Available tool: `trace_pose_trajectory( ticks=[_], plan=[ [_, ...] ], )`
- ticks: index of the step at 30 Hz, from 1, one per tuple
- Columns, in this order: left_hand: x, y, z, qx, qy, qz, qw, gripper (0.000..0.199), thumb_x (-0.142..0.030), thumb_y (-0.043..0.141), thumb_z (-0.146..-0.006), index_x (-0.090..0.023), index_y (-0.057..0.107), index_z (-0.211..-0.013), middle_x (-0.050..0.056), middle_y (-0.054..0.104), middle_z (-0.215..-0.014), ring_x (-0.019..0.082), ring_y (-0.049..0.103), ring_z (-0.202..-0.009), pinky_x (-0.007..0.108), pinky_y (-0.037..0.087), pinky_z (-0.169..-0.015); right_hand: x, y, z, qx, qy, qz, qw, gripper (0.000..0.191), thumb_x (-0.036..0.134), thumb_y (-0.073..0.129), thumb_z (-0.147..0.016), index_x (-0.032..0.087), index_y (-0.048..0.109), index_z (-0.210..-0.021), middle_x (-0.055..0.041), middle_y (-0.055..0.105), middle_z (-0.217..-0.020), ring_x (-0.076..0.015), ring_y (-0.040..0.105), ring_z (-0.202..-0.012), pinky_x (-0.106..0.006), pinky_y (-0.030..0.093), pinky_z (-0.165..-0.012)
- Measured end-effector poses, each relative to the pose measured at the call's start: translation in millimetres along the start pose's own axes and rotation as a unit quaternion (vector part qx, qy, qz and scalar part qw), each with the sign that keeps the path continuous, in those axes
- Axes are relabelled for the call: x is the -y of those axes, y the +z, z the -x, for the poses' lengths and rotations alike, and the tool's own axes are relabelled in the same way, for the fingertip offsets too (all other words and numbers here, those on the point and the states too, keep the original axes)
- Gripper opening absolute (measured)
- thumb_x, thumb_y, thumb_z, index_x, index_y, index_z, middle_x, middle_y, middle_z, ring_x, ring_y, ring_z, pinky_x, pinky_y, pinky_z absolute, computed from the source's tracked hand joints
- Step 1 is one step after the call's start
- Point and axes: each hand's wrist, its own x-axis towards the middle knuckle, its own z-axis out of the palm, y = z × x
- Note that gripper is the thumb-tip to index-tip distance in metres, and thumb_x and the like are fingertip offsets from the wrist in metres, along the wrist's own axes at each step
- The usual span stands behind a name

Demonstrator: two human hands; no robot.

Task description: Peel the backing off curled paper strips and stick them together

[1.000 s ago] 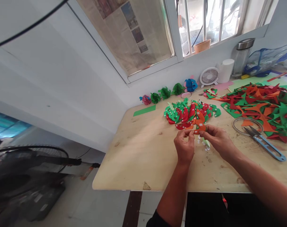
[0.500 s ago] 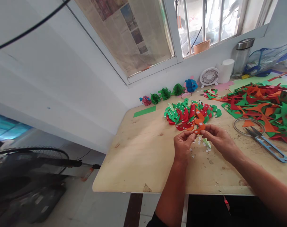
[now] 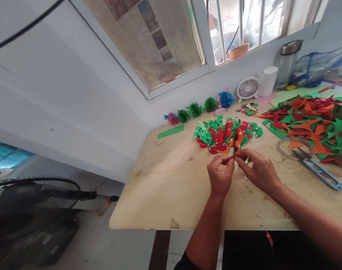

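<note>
Pale wooden worktop [image 3: 159, 187], barred window [image 3: 251, 22] behind. Left hand [image 3: 220, 175] and right hand [image 3: 259, 168] both closed at fingertips, pinching small paper cutout [image 3: 235, 149] just in front of heap of curved green, red, orange pieces [image 3: 213, 135]. To right, blue-handled thread snips [image 3: 321, 171], blades over metal ring [image 3: 279, 149]. Paper scraps [image 3: 314, 127] beyond. White fan [image 3: 247, 89] near back edge.

Scissors [image 3: 307, 159] right of piled paper cutouts [image 3: 220, 135], fan [image 3: 247, 89] behind.

Two hands [image 3: 220, 175] [image 3: 261, 169], one fan [image 3: 248, 88], one pair of snips [image 3: 318, 170], five paper figures [image 3: 171, 118] [image 3: 183, 116] [image 3: 195, 110] [image 3: 210, 105] [image 3: 226, 99], apparently three of them green
</note>
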Motion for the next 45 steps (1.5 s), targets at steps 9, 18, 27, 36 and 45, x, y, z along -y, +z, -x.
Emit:
trace_pose_trajectory(
  ticks=[9, 18, 27, 36, 45],
  plan=[
    [0.0, -1.6, -0.2, 0.008, 0.011, -0.022, 1.0, 0.014, -0.024, 0.061, -0.075, -0.015, 0.071, -0.08, 0.006, 0.068, -0.077, 0.015, 0.061, -0.071, 0.027, 0.05, -0.068, 5.9, -2.0, -1.2, 0.009, 0.033, 0.012, 0.999, 0.015, 0.028, 0.049, -0.081, 0.019, 0.061, -0.079, -0.0027, 0.063, -0.067, -0.0157, 0.057, -0.057, -0.026, 0.04, -0.052],
    [3.7, 1.5, -0.4, 0.009, -0.057, 0.024, 0.998, 0.019, -0.028, 0.064, -0.072, -0.014, 0.072, -0.081, 0.007, 0.069, -0.075, 0.016, 0.061, -0.068, 0.028, 0.051, -0.066, 4.0, -3.1, -2.9, 0.026, 0.077, -0.016, 0.997, 0.015, 0.026, 0.049, -0.079, 0.02, 0.063, -0.078, -0.002, 0.066, -0.064, -0.0164, 0.059, -0.058, -0.027, 0.041, -0.056],
    [0.3, 0.9, 1.0, 0.002, -0.017, -0.022, 1.0, 0.016, -0.024, 0.061, -0.075, -0.015, 0.071, -0.081, 0.007, 0.068, -0.077, 0.016, 0.062, -0.071, 0.028, 0.05, -0.068, 7.1, -4.3, -2.3, 0.028, 0.061, -0.003, 0.998, 0.015, 0.027, 0.051, -0.081, 0.019, 0.063, -0.079, -0.0023, 0.067, -0.067, -0.0171, 0.061, -0.062, -0.027, 0.042, -0.058],
    [-1.4, 2.7, 3.2, -0.001, 0.032, -0.064, 0.997, 0.013, -0.022, 0.06, -0.075, -0.019, 0.072, -0.08, 0.007, 0.068, -0.078, 0.019, 0.061, -0.078, 0.031, 0.048, -0.074, 3.3, 0.6, 0.7, -0.01, 0.006, 0.095, 0.995, 0.015, 0.025, 0.05, -0.08, 0.02, 0.063, -0.072, -0.005, 0.067, -0.068, -0.02, 0.062, -0.063, -0.029, 0.041, -0.059],
    [10.5, 5.0, -1.2, 0.003, -0.125, 0.092, 0.988, 0.021, -0.029, 0.067, -0.067, -0.012, 0.071, -0.079, 0.007, 0.069, -0.073, 0.016, 0.062, -0.066, 0.028, 0.051, -0.066, 5.7, -4.6, -5.6, 0.046, 0.118, -0.075, 0.989, 0.014, 0.026, 0.051, -0.075, 0.021, 0.064, -0.069, -0.0002, 0.064, -0.058, -0.0148, 0.056, -0.054, -0.026, 0.042, -0.054]
  ],
)
